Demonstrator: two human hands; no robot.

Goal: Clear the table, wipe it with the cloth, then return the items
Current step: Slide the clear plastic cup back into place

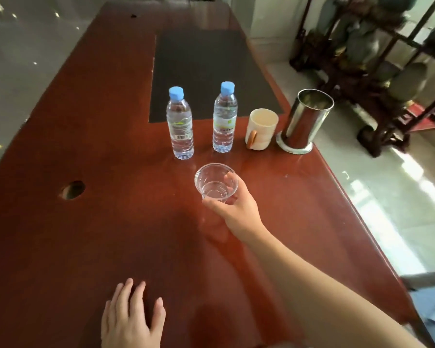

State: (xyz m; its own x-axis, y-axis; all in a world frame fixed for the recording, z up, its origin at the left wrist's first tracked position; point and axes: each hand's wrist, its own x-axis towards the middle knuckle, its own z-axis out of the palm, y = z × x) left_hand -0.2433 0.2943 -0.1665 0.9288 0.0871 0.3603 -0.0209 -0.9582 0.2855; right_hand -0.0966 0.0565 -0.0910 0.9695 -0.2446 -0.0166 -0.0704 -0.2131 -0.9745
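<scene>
Reddish wooden table (91, 136) bearing two bottles, mug, steel canister at far right | right hand (232, 209) grasping clear cup (215, 182) mid-table | left hand (132, 320) lying flat, released, near edge.

Single head-worn view, wide-angle, looking forward and down.
Camera sits above the near edge of the table (91, 126), facing along its length; both hands lie close below the lens, floor (377, 187) visible past the right edge. No second view to compare.
</scene>
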